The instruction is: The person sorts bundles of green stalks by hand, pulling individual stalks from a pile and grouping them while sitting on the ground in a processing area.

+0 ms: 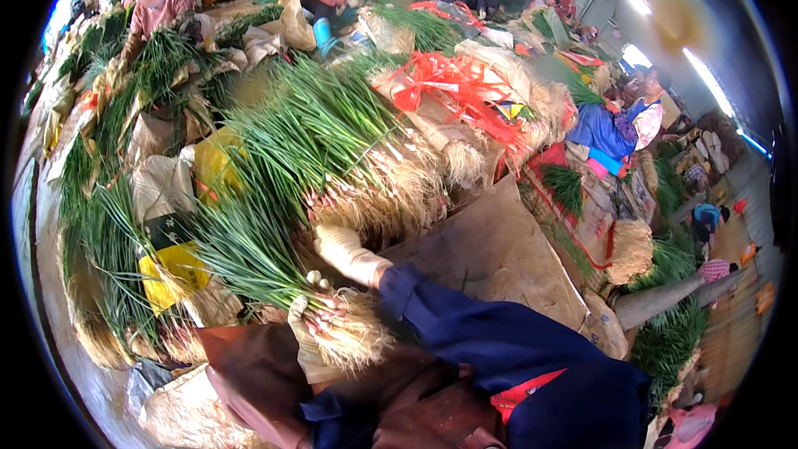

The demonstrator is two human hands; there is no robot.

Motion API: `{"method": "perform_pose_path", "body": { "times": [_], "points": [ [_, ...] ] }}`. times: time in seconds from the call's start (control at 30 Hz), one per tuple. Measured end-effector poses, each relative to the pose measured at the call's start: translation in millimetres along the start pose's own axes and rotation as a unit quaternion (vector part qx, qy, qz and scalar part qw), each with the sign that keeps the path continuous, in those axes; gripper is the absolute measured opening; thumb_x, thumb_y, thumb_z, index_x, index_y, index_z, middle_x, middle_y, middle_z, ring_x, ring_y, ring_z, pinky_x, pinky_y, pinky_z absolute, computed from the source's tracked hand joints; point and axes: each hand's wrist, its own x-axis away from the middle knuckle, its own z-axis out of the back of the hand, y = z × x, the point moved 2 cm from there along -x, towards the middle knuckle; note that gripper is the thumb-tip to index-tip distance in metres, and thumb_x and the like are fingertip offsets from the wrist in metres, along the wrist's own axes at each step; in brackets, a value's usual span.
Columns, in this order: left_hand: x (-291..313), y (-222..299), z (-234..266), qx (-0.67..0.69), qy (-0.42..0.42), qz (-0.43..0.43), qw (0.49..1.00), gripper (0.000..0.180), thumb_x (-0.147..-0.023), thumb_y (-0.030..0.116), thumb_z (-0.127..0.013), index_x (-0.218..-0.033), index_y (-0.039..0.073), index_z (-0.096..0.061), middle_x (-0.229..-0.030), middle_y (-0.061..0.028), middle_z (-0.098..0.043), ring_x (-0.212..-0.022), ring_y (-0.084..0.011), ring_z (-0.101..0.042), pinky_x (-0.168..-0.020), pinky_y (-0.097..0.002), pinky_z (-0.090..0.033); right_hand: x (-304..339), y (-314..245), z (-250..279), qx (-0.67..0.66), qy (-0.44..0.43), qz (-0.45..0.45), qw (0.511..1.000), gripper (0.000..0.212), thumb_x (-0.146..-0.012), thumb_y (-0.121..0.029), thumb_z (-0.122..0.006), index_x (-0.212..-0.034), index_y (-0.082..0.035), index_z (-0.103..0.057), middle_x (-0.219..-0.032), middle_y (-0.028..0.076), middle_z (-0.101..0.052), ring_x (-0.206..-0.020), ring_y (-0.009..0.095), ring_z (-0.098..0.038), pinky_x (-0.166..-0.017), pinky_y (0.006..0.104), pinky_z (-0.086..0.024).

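My left hand (306, 339), in a pale glove, is closed around a bunch of green onions (332, 324) low in front of me. Their long green leaves fan out to the upper left, and the pale, stringy roots hang to the right. My right hand (342, 253), also gloved and with a dark blue sleeve, reaches to the near edge of a large heap of green onions (378, 187), by the reddish bulbs and roots. Its fingers are mostly hidden against the heap, so I cannot make out what they grip.
A brown flat sheet (490, 245) lies right of the heap. Red plastic ties (449, 87) are piled beyond it on sacking. More green onions and a yellow-and-black sack (174, 270) lie at left. Several people sit working farther off, one in a blue apron (603, 129) at right.
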Motion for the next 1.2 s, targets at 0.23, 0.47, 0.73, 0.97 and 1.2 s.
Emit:
{"method": "perform_pose_path", "body": {
  "times": [0.23,0.47,0.73,0.97,1.2],
  "points": [
    [-3.0,-2.7,-17.0,0.061,-0.098,-0.001,0.993,0.052,-0.085,0.02,-0.055,-0.129,-0.005,-0.042,-0.104,-0.0154,-0.06,-0.088,-0.0221,-0.059,-0.082,-0.0332,-0.049,39.0,-4.2,53.9,-0.316,-0.058,-0.064,0.945,0.036,-0.086,-0.035,-0.061,-0.109,-0.007,-0.058,-0.107,0.011,-0.062,-0.091,0.022,-0.062,-0.082,0.0321,-0.051],
    [16.3,-8.7,-26.6,0.045,0.03,-0.066,0.996,0.031,-0.09,0.025,-0.049,-0.109,0.001,-0.055,-0.103,-0.014,-0.06,-0.089,-0.0205,-0.06,-0.078,-0.0343,-0.051,109.1,-74.2,76.9,-0.289,0.166,0.21,0.919,0.02,-0.085,-0.017,-0.061,-0.101,-0.006,-0.06,-0.102,0.013,-0.06,-0.1,0.03,-0.055,-0.086,0.0393,-0.044],
    [28.8,-29.4,-20.2,-0.183,-0.032,-0.251,0.95,0.022,-0.091,0.02,-0.051,-0.109,0.007,-0.052,-0.104,-0.0034,-0.055,-0.095,-0.0141,-0.052,-0.084,-0.0279,-0.045,131.8,-110.1,109.0,-0.259,0.208,0.297,0.895,0.033,-0.086,-0.034,-0.05,-0.094,-0.006,-0.066,-0.103,0.013,-0.063,-0.098,0.031,-0.058,-0.091,0.0402,-0.043],
    [94.3,-49.0,-7.0,-0.413,-0.029,-0.412,0.812,0.021,-0.093,0.018,-0.052,-0.112,0.01,-0.049,-0.114,-0.0023,-0.049,-0.102,-0.0122,-0.047,-0.091,-0.0267,-0.04,198.4,-118.8,92.2,-0.222,0.106,0.263,0.933,0.022,-0.085,-0.018,-0.05,-0.094,0.0,-0.06,-0.098,0.015,-0.061,-0.096,0.032,-0.055,-0.089,0.0429,-0.041],
    [124.2,-63.1,-29.1,-0.073,-0.103,-0.233,0.964,0.021,-0.095,0.016,-0.048,-0.113,0.008,-0.053,-0.095,0.0015,-0.054,-0.079,-0.005,-0.05,-0.071,-0.0173,-0.043,239.6,-129.8,114.9,-0.107,0.202,0.39,0.892,0.032,-0.095,-0.026,-0.045,-0.113,-0.003,-0.058,-0.115,0.013,-0.058,-0.113,0.03,-0.052,-0.097,0.0403,-0.039]
  ]
}}
